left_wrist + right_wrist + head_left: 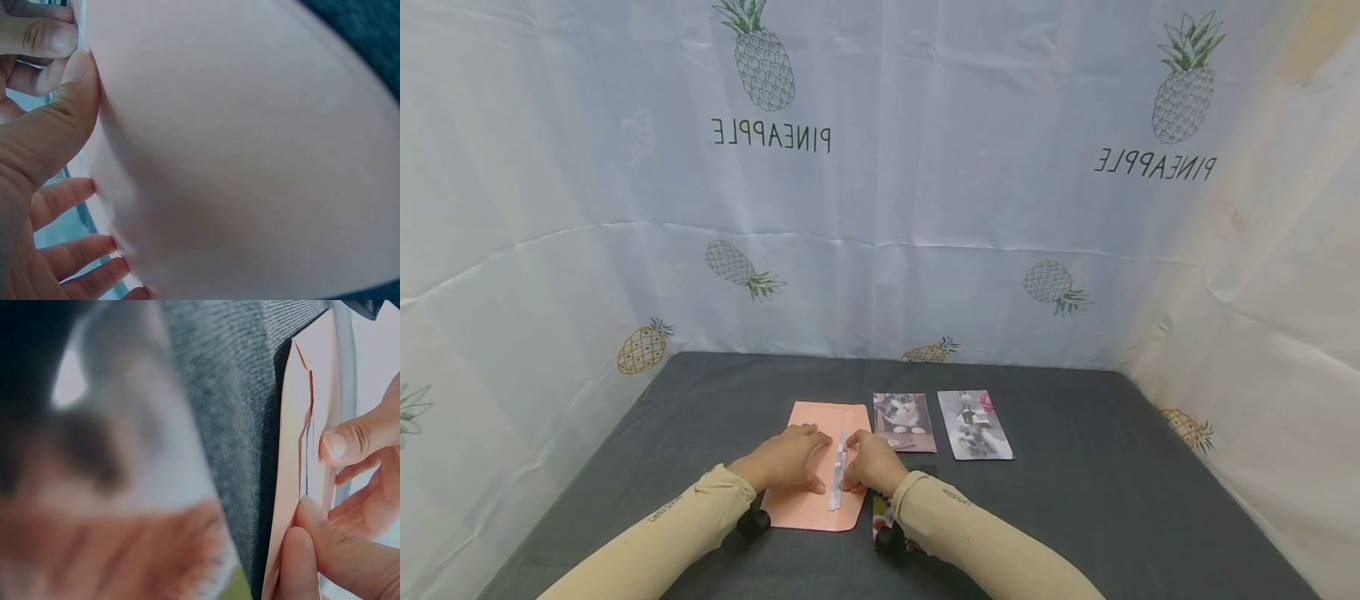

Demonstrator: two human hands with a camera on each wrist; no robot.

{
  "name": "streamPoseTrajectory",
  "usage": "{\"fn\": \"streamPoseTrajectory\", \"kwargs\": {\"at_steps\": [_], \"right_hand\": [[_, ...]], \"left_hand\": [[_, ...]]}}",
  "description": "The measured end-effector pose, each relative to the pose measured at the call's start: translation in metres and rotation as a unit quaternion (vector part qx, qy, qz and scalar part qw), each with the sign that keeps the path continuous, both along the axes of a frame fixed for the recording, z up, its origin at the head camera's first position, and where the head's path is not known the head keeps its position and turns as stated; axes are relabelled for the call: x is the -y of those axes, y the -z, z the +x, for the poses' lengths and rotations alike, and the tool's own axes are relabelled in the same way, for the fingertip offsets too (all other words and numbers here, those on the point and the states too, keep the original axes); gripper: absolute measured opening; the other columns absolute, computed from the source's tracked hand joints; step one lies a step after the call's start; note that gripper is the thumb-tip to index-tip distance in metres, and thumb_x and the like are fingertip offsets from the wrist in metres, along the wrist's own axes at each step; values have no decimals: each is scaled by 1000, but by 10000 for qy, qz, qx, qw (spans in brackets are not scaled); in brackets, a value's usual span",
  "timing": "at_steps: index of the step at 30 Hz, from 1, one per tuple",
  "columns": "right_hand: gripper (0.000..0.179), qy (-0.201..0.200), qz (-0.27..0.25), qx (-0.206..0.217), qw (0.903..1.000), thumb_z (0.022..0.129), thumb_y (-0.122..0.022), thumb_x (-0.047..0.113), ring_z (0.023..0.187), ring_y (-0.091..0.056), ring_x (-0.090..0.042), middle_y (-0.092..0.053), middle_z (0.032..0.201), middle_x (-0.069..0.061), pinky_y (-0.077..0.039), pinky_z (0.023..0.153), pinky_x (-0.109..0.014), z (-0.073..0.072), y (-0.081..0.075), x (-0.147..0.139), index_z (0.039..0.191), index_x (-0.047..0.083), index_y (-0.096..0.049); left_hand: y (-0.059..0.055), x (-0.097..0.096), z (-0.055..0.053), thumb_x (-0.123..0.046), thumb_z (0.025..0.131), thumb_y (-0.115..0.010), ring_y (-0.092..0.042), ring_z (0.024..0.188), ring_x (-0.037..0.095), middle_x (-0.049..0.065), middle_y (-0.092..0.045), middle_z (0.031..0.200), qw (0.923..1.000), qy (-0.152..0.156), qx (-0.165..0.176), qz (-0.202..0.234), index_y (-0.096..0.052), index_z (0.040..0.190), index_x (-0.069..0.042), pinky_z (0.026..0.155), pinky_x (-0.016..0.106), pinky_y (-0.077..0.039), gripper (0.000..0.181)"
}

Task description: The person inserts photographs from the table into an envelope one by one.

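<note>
A peach paper envelope [812, 508] lies on the dark table, a whitish strip [836, 492] running along its flap near the right side. My left hand [786, 458] rests on the envelope left of the strip, fingers spread. Its thumb and fingertips press on the paper in the left wrist view. From the other side my right hand [872, 462] reaches in, thumb and curled forefinger pinching at the edge of the strip. The right wrist view shows the right fingertips [309, 509] at a thin line along the envelope's flap [306, 394].
A cat photo card [904, 421] lies just right of the envelope, with a second pale photo card [976, 425] beside it. Another picture card [880, 508] is partly under my right wrist. A pineapple-print curtain [880, 183] encloses the table's back and sides.
</note>
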State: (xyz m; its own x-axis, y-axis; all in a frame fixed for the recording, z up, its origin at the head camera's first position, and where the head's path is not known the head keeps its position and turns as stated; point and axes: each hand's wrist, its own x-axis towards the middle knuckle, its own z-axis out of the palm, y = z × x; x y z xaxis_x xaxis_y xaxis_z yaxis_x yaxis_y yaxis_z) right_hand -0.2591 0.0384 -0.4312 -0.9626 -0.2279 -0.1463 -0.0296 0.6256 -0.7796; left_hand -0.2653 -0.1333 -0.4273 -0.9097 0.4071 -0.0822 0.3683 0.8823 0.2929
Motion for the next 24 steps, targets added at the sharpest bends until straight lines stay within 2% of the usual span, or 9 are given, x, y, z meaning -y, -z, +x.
{"fn": "streamPoseTrajectory", "kwargs": {"at_steps": [5, 16, 20, 24], "right_hand": [[57, 15, 83, 7, 10000, 64, -82, -12, 48, -56, -13, -61, 61, -5, -52, 49, -25, -2, 1, 1, 115, -5, -58], [56, -74, -160, -52, 9998, 63, -80, -14, 48, -57, -13, -61, 60, -6, -53, 48, -26, -2, -1, -1, 113, -7, -58], [57, -108, -524, 39, 9986, 63, -77, -16, 50, -57, -14, -61, 62, -7, -55, 51, -27, -1, -2, -4, 116, -7, -57], [55, -200, -1007, 186, 9945, 69, -75, -14, 60, -61, -16, -63, 73, -9, -58, 57, -33, 2, -9, -10, 120, -8, -55]], "left_hand": [[1, 0, 0, -37, 69, -86, -43, 133, 40, 21, -48, 142, 10000, -41, 47, 50, -60, 128, -9, 104, 57, -39, 71], [1, 2, -1, -40, 70, -85, -43, 133, 40, 22, -47, 143, 10000, 48, -76, -2, -59, 129, -8, 103, 57, -40, 72], [3, 2, 0, -39, 69, -85, -44, 133, 40, 22, -48, 142, 9999, 94, -145, -5, -60, 129, -8, 103, 56, -41, 72], [5, 3, 0, -39, 69, -86, -44, 132, 39, 22, -48, 142, 9999, 82, -112, 4, -60, 129, -9, 102, 56, -42, 71]]}}
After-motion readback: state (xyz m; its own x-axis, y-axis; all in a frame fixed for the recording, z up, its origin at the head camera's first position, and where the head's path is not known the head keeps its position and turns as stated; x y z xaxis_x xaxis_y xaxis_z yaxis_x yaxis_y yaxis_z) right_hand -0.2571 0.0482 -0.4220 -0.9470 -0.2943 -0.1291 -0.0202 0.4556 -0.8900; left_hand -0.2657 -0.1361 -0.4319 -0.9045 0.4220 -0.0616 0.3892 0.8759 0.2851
